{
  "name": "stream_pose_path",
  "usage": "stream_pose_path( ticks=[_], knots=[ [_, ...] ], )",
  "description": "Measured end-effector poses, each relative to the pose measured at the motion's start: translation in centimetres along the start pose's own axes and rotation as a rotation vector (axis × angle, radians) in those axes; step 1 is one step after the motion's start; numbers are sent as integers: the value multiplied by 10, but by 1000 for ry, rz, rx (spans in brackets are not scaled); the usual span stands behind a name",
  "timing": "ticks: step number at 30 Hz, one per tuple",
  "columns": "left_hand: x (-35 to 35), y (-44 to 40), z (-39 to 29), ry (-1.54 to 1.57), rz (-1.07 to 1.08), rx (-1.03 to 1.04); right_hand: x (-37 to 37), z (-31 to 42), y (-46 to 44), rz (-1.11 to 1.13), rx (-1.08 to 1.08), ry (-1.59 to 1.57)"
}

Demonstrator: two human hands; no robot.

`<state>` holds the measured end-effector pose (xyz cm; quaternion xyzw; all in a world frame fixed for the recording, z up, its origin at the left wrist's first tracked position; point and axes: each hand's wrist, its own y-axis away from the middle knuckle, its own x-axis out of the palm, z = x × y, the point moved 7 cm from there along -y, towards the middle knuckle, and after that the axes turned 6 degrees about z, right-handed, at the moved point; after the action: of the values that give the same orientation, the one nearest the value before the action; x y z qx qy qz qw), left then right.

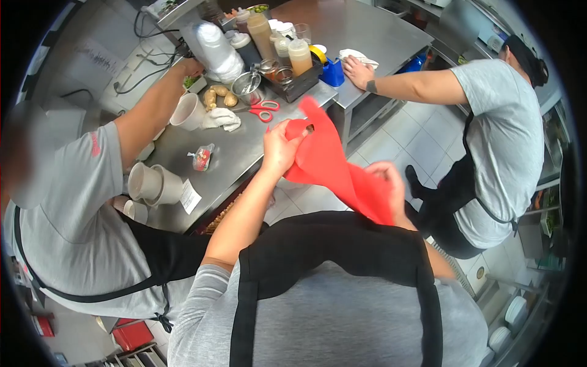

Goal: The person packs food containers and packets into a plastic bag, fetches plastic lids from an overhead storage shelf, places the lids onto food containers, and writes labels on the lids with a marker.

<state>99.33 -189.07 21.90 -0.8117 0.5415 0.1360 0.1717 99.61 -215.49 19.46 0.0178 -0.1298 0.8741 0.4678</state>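
Note:
A red bag (333,159), seemingly of soft cloth with a small cut-out hole near its upper end, hangs twisted in the air between my hands. My left hand (282,147) is closed on its upper left part, the thumb close to the hole. At the lower right end, my right hand (389,183) grips the bag, its fingers curled and slightly blurred. Below and to the left of the bag is the steel table (235,144), where red-handled scissors (264,111) lie near my left hand.
A co-worker (92,183) on the left reaches across the table; another person (495,134) leans on a steel counter (367,37) at right. Sauce bottles stand in a black tray (299,88). White tubs (156,183), a cloth (223,119) and ginger (219,98) are on the table.

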Motion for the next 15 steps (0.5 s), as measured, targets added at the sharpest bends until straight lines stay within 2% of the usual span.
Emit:
stream_pose_path(
  ticks=[1, 2, 4, 7, 10, 11, 12, 13, 14, 15],
  knots=[
    [-4, 4, 0, 62, -33, -49, -7, -6, -12, -54, 88, -220],
    [-10, 5, 3, 190, -76, -13, -27, -35, -22, -138, 208, -370],
    [-26, 11, 11, 447, -163, 61, -55, -71, -21, -177, 539, -103],
    [-33, 26, 8, 308, -114, 32, -62, -31, -4, -396, -56, 773],
    [-2, 56, -3, -36, 83, -65, -13, -14, -2, -39, -51, 429],
    [19, 62, 10, -264, 168, 41, 15, 2, -6, 86, -121, 561],
    [37, 75, 5, -249, 190, 193, 32, 13, -8, 105, -179, 649],
    [50, 88, -1, -268, 246, 115, 47, 23, -10, 118, -243, 739],
    [61, 96, 1, -180, 278, 123, 56, 29, -11, 128, -306, 829],
    [63, 102, 3, -130, 330, 67, 49, 11, -12, 118, -295, 788]
  ],
)
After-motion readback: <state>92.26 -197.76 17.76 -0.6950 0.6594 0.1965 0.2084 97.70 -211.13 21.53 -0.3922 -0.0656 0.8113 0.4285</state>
